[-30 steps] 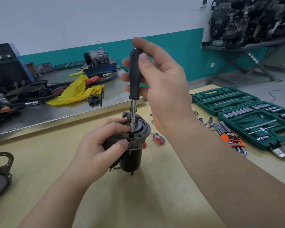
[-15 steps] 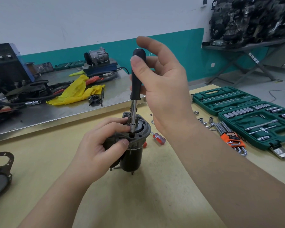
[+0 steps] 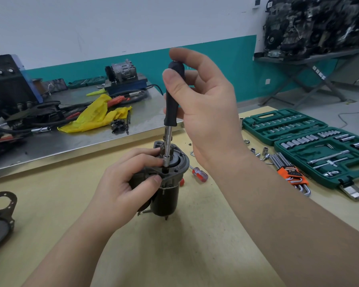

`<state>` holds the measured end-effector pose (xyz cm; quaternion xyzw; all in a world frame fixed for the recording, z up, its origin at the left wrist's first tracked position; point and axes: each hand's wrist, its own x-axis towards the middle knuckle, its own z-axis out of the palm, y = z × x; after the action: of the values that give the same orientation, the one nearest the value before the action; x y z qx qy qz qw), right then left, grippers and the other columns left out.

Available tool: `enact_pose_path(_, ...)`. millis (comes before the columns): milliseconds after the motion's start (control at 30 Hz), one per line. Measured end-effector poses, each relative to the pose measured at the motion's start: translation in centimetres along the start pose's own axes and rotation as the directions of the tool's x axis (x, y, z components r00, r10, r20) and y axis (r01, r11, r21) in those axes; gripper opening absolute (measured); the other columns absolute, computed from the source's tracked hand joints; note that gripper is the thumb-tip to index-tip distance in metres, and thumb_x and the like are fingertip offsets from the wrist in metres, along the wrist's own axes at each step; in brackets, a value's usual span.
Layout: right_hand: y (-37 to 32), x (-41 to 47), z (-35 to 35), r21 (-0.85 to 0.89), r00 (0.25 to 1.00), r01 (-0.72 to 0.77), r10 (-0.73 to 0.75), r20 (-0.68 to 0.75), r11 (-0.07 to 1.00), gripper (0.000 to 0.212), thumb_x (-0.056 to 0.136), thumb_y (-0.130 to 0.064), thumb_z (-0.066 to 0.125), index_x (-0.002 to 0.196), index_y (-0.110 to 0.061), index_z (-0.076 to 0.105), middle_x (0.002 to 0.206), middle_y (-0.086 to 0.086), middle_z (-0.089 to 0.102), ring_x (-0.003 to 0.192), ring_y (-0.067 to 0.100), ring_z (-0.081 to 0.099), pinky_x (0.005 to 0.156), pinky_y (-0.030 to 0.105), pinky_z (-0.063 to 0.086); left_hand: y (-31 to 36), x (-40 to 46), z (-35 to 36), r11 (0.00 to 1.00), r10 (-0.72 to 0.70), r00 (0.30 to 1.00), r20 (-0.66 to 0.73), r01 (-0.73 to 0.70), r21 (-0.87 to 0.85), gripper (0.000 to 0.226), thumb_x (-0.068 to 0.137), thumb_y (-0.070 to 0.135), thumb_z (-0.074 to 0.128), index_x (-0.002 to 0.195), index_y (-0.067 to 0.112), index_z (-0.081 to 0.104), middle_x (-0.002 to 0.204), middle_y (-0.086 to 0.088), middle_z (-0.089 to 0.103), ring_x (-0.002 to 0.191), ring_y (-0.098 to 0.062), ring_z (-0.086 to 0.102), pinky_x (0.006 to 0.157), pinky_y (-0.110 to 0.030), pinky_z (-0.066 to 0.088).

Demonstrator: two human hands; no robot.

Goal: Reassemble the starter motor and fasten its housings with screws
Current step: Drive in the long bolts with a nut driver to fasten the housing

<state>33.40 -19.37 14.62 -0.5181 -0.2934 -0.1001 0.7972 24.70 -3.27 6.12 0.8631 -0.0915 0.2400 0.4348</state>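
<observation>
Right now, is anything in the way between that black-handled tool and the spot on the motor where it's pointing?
Nothing visible blocks it. The nut driver, held in the right hand, points its socket tip straight down at the starter motor's top plate. The left hand grips the housing, with its fingers beside the socket, not under it.

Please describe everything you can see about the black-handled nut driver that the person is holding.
The nut driver stands nearly upright over the starter motor. It has a slim black handle with a rounded top, seemingly plastic, and a shiny metal shaft ending in a socket. The right hand pinches the handle near its top with thumb and fingers. The socket sits at a hole in the motor's grey end housing, beside the fingers of the left hand, which grips the motor.
</observation>
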Motion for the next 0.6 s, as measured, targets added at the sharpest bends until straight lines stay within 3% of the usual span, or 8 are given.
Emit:
enact_pose_path(100, -0.06, -0.06, 0.02, 0.028, 1.0, -0.025, 0.025, -0.001, 0.999, 0.018, 0.104, -0.015, 0.069, 0.118, -0.024, 0.074, 0.088, -0.007, 0.071, 0.084, 0.014, 0.067, 0.078, 0.039, 0.063, -0.05, 0.01, -0.04, 1.0, 0.002, 1.0, 0.002, -0.002, 0.011, 0.022, 0.083, 0.02, 0.066, 0.1, 0.023, 0.078, 0.128, 0.017, 0.069, 0.122, -0.009, 0.066, 0.091, -0.015, 0.052)
enact_pose_path(167, -0.18, -0.14, -0.13, 0.107, 0.998, -0.061, 0.059, 0.022, 0.992, 0.02, 0.108, -0.016, 0.06, 0.121, -0.02, 0.075, 0.1, 0.008, 0.075, 0.091, 0.028, 0.072, 0.079, 0.042, 0.065, -0.04, 0.0, -0.02, 1.0, 0.001, 1.0, 0.003, -0.001, 0.004, 0.023, 0.083, 0.017, 0.066, 0.101, 0.025, 0.078, 0.128, 0.017, 0.068, 0.123, -0.009, 0.065, 0.091, -0.015, 0.052)
enact_pose_path(233, -0.34, -0.26, -0.26, 0.169, 0.995, -0.096, 0.088, 0.051, 0.981, 0.025, 0.111, -0.013, 0.052, 0.123, -0.018, 0.074, 0.111, 0.017, 0.077, 0.091, 0.028, 0.074, 0.077, 0.036, 0.064, -0.06, 0.0, 0.01, 1.0, -0.002, 1.0, 0.003, 0.002, -0.003, 0.024, 0.083, 0.017, 0.065, 0.102, 0.023, 0.079, 0.129, 0.015, 0.069, 0.123, -0.01, 0.065, 0.092, -0.018, 0.053)
enact_pose_path(367, -0.36, -0.34, -0.24, 0.13, 0.995, -0.083, 0.076, 0.062, 0.988, 0.025, 0.113, -0.01, 0.048, 0.124, -0.02, 0.069, 0.109, 0.016, 0.078, 0.086, 0.024, 0.077, 0.078, 0.042, 0.064, 0.05, -0.05, 0.04, 1.0, -0.009, 1.0, -0.008, 0.009, -0.012, 0.022, 0.082, 0.023, 0.066, 0.101, 0.024, 0.078, 0.129, 0.015, 0.069, 0.123, -0.012, 0.066, 0.092, -0.021, 0.053)
enact_pose_path(433, -0.16, -0.24, -0.14, 0.101, 0.997, -0.058, 0.052, 0.054, 0.993, 0.021, 0.11, -0.01, 0.055, 0.122, -0.021, 0.068, 0.106, 0.017, 0.076, 0.085, 0.024, 0.075, 0.08, 0.047, 0.065, 0.04, -0.04, 0.05, 1.0, -0.014, 1.0, -0.007, 0.014, -0.011, 0.023, 0.083, 0.016, 0.066, 0.1, 0.023, 0.078, 0.129, 0.015, 0.069, 0.123, -0.012, 0.066, 0.092, -0.024, 0.054)
enact_pose_path(500, 0.0, -0.13, -0.02, 0.037, 1.0, -0.018, 0.017, 0.024, 0.999, 0.02, 0.105, -0.011, 0.066, 0.119, -0.024, 0.069, 0.095, 0.007, 0.073, 0.084, 0.018, 0.07, 0.082, 0.049, 0.064, 0.04, -0.05, 0.08, 1.0, -0.01, 1.0, -0.005, 0.01, -0.008, 0.025, 0.083, 0.013, 0.065, 0.101, 0.023, 0.079, 0.128, 0.014, 0.069, 0.123, -0.012, 0.066, 0.091, -0.021, 0.054)
enact_pose_path(600, 0.08, -0.06, 0.07, -0.014, 1.0, 0.006, -0.006, -0.015, 1.0, 0.021, 0.101, -0.011, 0.073, 0.116, -0.026, 0.07, 0.087, -0.007, 0.068, 0.077, 0.006, 0.062, 0.075, 0.036, 0.062, -0.04, -0.05, 0.08, 1.0, -0.007, 1.0, -0.004, 0.007, -0.002, 0.026, 0.083, 0.013, 0.065, 0.102, 0.023, 0.079, 0.128, 0.016, 0.069, 0.125, -0.01, 0.064, 0.094, -0.025, 0.054)
